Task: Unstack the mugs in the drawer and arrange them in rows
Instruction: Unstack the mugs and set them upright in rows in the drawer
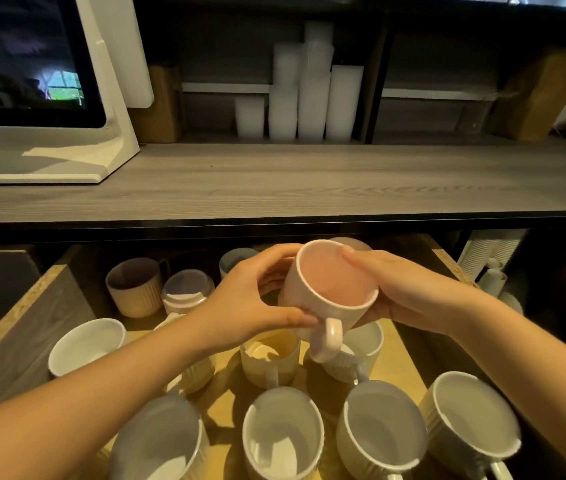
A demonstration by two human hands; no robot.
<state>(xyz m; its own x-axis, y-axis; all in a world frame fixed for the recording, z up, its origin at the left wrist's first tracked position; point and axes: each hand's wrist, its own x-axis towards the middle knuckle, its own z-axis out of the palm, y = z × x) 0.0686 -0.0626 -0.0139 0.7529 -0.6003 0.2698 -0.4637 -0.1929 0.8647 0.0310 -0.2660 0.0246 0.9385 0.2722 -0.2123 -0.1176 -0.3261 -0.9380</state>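
A pale pink mug [326, 292] is held above the open drawer [409, 358], tilted toward me with its handle pointing down. My left hand [250, 303] grips its left side and my right hand [402, 289] cups its right side. Beneath it, single mugs stand upright on the drawer floor: a row of several along the front, such as a white one [283, 433] and a grey one [380, 427]. A cream mug [269, 356] and a white mug [86, 344] sit further back. At the rear left stand a ribbed tan mug [136, 285] and a stacked mug [188, 291].
A grey wooden counter [309, 181] overhangs the drawer's back. A white monitor stand [101, 133] sits on the counter at left. Stacks of white plastic cups [309, 98] fill the shelf behind. Paper cup stacks [489, 254] lie right of the drawer.
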